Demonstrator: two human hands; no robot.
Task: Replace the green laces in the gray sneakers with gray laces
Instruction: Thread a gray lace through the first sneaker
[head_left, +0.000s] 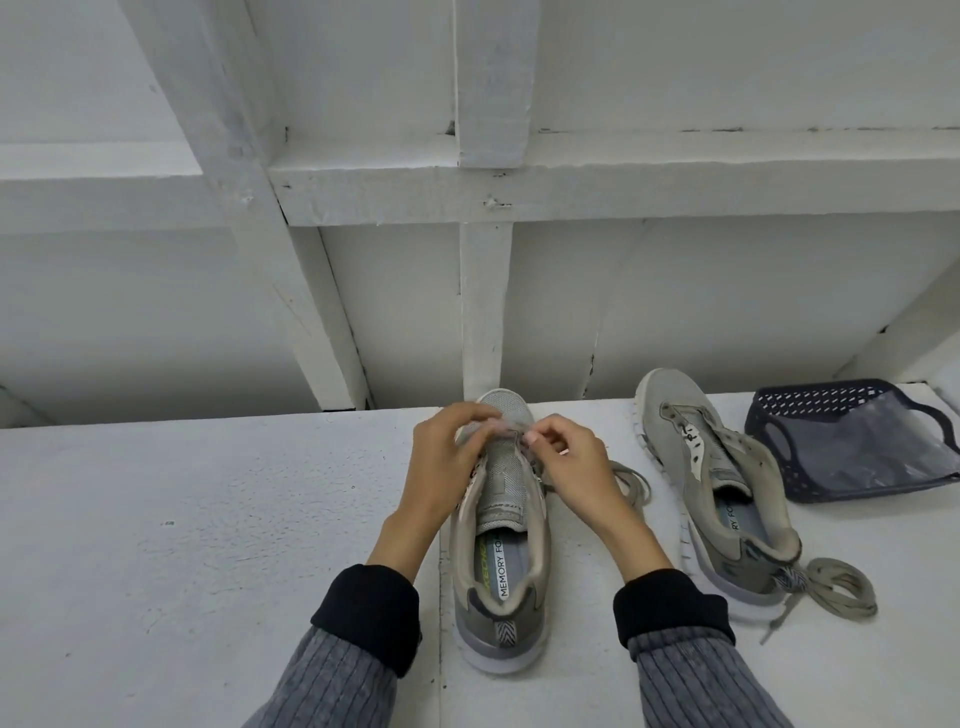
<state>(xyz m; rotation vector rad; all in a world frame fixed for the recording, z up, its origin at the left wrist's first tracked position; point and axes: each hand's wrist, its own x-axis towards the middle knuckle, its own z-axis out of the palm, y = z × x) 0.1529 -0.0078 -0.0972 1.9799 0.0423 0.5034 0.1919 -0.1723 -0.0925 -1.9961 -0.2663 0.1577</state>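
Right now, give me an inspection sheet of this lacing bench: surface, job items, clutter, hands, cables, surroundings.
Surface: white painted bench, scuffed.
Job's things: near sneaker, toe pointing away, being laced at the eyelets nearest the toe; its gray lace trails to its right. Second sneaker stands unlaced to the right; a coiled lace lies at its heel.
Clutter: dark basket lined with clear plastic, at far right; contents cannot be told.
Hands: left hand and right hand both pinch the lace over the toe end.
Cables: nothing seen.
Surroundings: white wooden framed wall behind the bench.
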